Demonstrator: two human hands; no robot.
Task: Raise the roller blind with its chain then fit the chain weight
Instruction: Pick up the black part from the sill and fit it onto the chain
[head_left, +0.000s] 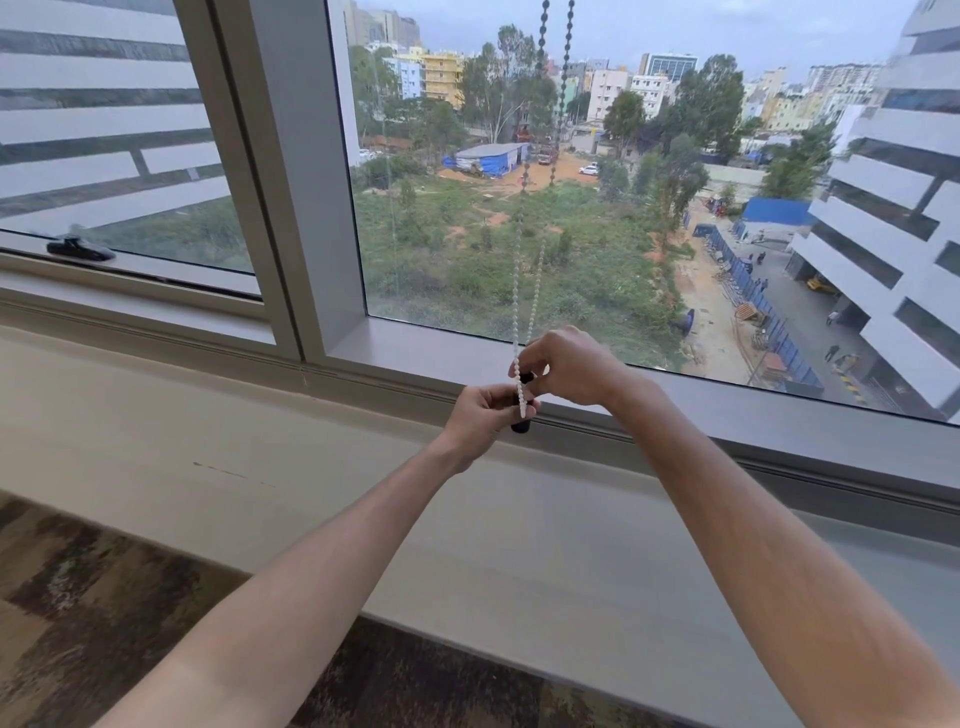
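A white bead chain (529, 280) hangs as a loop in two strands from above the frame, in front of the window glass. Its lower end drops between my two hands. A small black chain weight (521, 425) stands upright at the bottom of the loop, just above the sill. My left hand (480, 415) is closed around the weight from the left. My right hand (566, 366) pinches the weight's top and the chain from the right. The roller blind itself is out of view; the glass is uncovered.
A wide grey window sill (260, 415) runs under my arms. A thick window frame post (291, 182) stands to the left of the chain. A black window handle (78, 248) sits on the left pane's frame. Patterned carpet (78, 597) lies below.
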